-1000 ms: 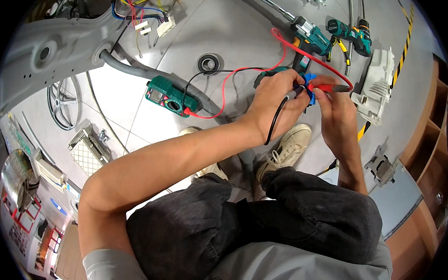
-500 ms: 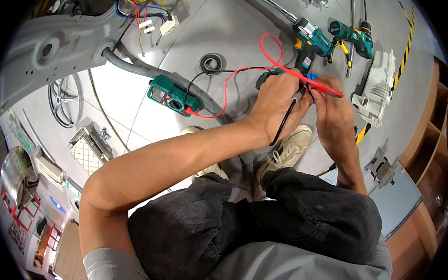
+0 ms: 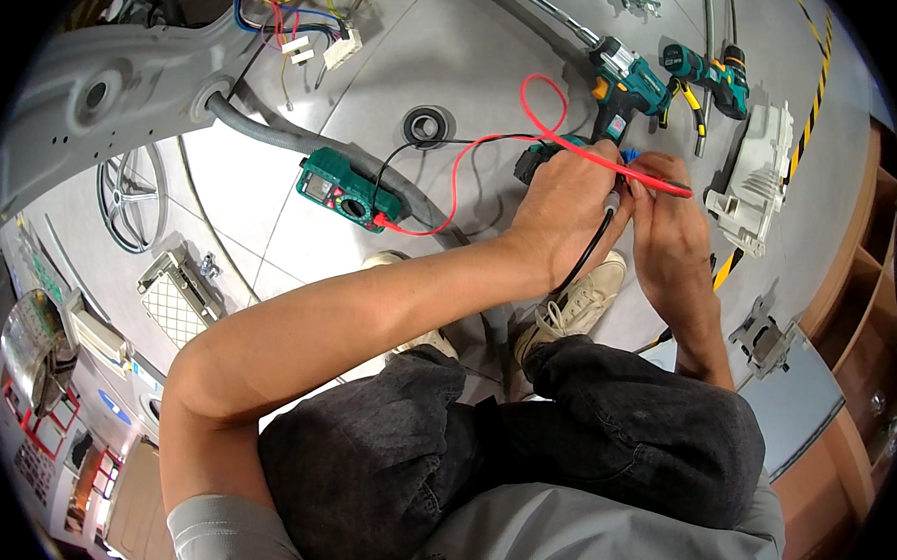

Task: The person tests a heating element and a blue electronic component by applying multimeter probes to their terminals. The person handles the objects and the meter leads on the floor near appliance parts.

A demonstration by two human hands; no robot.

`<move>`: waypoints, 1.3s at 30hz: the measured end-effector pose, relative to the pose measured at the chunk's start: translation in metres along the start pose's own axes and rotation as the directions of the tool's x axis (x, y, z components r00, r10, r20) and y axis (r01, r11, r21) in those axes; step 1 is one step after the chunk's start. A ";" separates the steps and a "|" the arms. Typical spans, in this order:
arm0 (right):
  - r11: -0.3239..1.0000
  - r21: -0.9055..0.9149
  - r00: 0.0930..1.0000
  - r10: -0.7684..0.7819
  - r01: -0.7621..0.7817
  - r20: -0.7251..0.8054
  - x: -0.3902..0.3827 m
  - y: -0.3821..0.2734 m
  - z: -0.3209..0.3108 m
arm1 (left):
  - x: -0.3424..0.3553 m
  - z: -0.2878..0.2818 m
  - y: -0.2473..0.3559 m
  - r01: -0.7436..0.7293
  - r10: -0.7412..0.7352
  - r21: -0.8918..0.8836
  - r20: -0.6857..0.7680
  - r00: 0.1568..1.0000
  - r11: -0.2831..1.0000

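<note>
The 2 hands meet fingertip to fingertip over the tiled floor point(image 3: 298, 272), toward 2 o'clock of the view's middle. The left hand point(image 3: 565, 200) pinches a grey-collared probe point(image 3: 612, 203), its black lead point(image 3: 595, 249) drooping toward 7 o'clock; the right hand point(image 3: 672, 230) has its fingers drawn in, but what they grip cannot be told, as a thick red lead point(image 3: 603, 160) crosses in front. A small blue piece point(image 3: 628, 156) shows between the 2 hands at their 12 o'clock side. From the hands, the green multimeter point(image 3: 347, 192) lies at 9 o'clock with both leads running to it, a black ring point(image 3: 425, 127) at 10, a green power tool point(image 3: 625, 80) at 12, a green drill point(image 3: 708, 76) at 1 and a white housing point(image 3: 755, 187) at 3.
</note>
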State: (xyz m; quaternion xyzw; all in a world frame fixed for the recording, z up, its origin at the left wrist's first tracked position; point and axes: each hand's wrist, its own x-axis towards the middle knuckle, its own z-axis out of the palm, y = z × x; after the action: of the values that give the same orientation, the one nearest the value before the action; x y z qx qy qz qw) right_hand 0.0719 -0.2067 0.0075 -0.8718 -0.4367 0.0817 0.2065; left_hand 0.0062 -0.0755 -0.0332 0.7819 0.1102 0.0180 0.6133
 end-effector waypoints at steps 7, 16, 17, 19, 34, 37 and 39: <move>1.000 0.024 1.000 0.017 -0.017 0.019 0.000 0.002 0.003 | -0.001 -0.002 -0.002 -0.006 0.006 0.033 -0.004 1.000 0.999; 0.883 0.394 0.958 0.287 -0.255 -0.023 -0.009 0.020 0.015 | 0.004 -0.004 -0.004 0.016 -0.016 -0.035 0.000 1.000 0.999; 0.870 0.411 0.952 0.307 -0.273 -0.018 -0.011 0.022 0.017 | 0.004 -0.004 -0.004 0.035 -0.034 -0.052 0.008 0.999 0.998; 0.869 0.402 0.949 0.317 -0.288 -0.004 -0.012 0.025 0.016 | 0.004 -0.004 -0.004 0.032 -0.032 -0.043 -0.012 0.999 0.999; 0.826 0.429 0.931 0.337 -0.365 0.142 -0.008 0.025 0.003 | 0.005 -0.004 -0.005 0.004 -0.004 -0.006 -0.007 1.000 1.000; 0.819 0.445 0.930 0.351 -0.363 0.112 -0.008 0.025 0.005 | 0.005 -0.006 -0.004 0.010 -0.010 -0.013 -0.001 1.000 1.000; 0.796 0.472 0.916 0.396 -0.378 0.067 -0.010 0.025 0.008 | 0.006 -0.004 -0.005 0.015 -0.015 -0.026 0.008 1.000 1.000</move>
State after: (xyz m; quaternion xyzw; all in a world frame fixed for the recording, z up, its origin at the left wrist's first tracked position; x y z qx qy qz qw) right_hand 0.0814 -0.2256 -0.0112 -0.8659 -0.2120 0.2115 0.4006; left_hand 0.0105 -0.0691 -0.0377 0.7729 0.1133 0.0118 0.6242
